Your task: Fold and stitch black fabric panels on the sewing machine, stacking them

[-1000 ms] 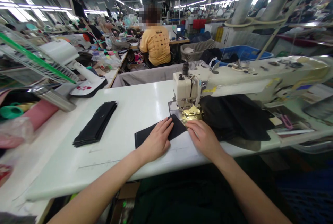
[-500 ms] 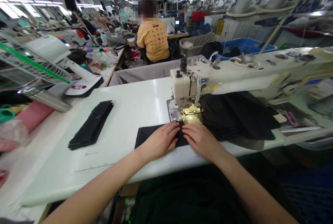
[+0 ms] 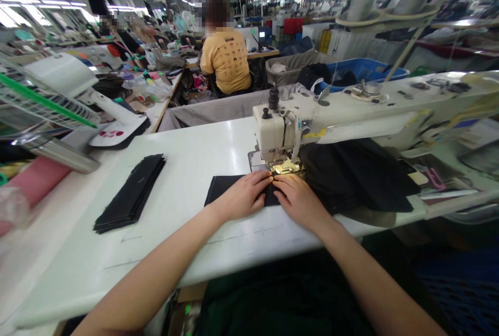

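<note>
A dark fabric piece [image 3: 223,188] lies flat on the table, its far edge by the needle area of a sewing machine [image 3: 268,127]. My left hand [image 3: 244,196] rests on it, fingers stretched forward and the thumb apart. Beside it my right hand [image 3: 299,199] also lies open on the cloth, fingertips just in front of the machine's gold-coloured plate [image 3: 287,167]. The fingertips of both hands nearly meet. Under the machine arm, to the right, is a larger heap of black cloth [image 3: 354,177]. What lies beneath my palms is hidden.
A stack of black fabric pieces [image 3: 130,193] sits on the white table [image 3: 195,156] to the left. Beyond it stand a white lamp-like device [image 3: 113,112] and a metal cylinder [image 3: 58,151]. A person in a yellow shirt [image 3: 226,60] sits ahead, near a blue bin [image 3: 366,69].
Both hands and the dark fabric piece have moved forward, closer to the gold-coloured plate. More bare table shows in front of the fabric. The view has shifted slightly.
</note>
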Action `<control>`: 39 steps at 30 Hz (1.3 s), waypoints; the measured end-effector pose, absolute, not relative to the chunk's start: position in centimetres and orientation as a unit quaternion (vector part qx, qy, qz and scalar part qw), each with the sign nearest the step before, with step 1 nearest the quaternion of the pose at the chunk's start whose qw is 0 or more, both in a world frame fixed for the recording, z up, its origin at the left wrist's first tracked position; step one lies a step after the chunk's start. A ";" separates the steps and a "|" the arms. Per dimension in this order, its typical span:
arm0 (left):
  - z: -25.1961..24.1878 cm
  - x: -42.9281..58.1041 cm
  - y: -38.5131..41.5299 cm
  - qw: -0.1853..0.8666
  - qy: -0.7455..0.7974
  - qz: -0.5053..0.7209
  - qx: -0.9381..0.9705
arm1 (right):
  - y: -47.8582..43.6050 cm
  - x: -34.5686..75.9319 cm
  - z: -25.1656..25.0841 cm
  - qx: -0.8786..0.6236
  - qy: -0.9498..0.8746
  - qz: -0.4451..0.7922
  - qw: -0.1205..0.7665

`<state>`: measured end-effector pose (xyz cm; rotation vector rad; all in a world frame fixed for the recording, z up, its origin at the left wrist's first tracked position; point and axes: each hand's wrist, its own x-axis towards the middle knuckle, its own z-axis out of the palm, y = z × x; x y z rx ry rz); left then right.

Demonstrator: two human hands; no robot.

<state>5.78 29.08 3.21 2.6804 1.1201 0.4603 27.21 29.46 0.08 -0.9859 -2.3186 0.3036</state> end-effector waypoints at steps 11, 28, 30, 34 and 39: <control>2.8 5.6 29.6 0.112 0.378 0.177 0.902 | 29.3 27.0 0.0 -0.386 -0.870 0.090 0.292; 2.9 5.4 29.9 0.096 0.376 0.167 0.906 | 29.4 26.8 0.4 -0.397 -0.874 0.073 0.269; 3.0 5.3 30.0 0.092 0.375 0.163 0.908 | 29.4 26.8 0.5 -0.396 -0.877 0.071 0.263; 3.1 5.3 29.8 0.079 0.386 0.133 0.909 | 28.7 27.2 0.9 -0.392 -0.882 0.067 0.254; 3.3 5.8 27.6 0.045 0.382 0.114 0.916 | 26.8 28.2 1.0 -0.381 -0.885 0.075 0.257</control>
